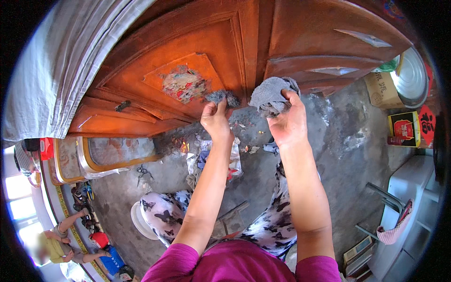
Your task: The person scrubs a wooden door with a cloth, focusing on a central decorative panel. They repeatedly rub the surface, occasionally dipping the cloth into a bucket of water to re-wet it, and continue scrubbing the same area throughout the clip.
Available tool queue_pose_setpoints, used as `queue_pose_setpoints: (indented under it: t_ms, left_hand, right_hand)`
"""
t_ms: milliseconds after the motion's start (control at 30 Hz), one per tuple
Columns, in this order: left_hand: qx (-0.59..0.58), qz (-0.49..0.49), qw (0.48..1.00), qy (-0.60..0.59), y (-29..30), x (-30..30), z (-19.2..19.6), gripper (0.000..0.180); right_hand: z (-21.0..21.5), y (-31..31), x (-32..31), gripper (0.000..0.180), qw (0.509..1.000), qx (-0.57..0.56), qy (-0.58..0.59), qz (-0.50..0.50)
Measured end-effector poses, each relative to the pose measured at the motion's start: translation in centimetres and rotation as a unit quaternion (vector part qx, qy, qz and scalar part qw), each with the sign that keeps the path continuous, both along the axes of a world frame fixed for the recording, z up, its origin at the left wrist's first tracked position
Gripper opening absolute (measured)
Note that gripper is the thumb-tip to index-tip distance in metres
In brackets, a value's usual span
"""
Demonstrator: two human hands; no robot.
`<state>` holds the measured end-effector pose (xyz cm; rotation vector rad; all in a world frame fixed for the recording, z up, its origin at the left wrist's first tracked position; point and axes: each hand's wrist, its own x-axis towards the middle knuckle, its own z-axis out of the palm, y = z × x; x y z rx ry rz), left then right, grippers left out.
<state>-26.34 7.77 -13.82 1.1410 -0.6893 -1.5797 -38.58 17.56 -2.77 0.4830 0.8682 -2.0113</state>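
Steel-wool scrubber (221, 97): small dark grey wiry wad, frayed edges, pinched at the fingertips of the left hand (216, 121), pressed against the lower right edge of the raised panel on the orange-brown wooden door (197, 42). It sits just right of the patch of torn multicoloured paper remnant (184, 84) stuck on that panel.

Grey cloth (271, 96): soft, crumpled, bunched into a loose lump, folds hanging over the fingers. Gripped in the right hand (287, 123), thumb on top, held up in front of the seam between the two door leaves, beside the scrubber but apart from it.
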Motion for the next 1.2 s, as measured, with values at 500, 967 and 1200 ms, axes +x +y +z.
queue_pose_setpoints:
  t_ms: [500,967,1200]
  left_hand:
    - [0.109,-0.068,0.991,0.047,-0.4,0.4,0.2,0.014]
    - [0.223,-0.077,0.971,-0.025,-2.4,0.4,-5.5,0.018]
    - [0.201,-0.051,0.978,-0.004,-1.4,0.0,-3.5,0.003]
  right_hand:
    - [0.6,-0.3,-0.1,0.022,1.000,0.012,0.005,-0.004]
    - [-0.5,-0.7,0.2,0.023,1.000,0.014,-0.004,-0.004]
    - [-1.3,-0.6,-0.7,0.024,1.000,0.004,0.001,0.006]
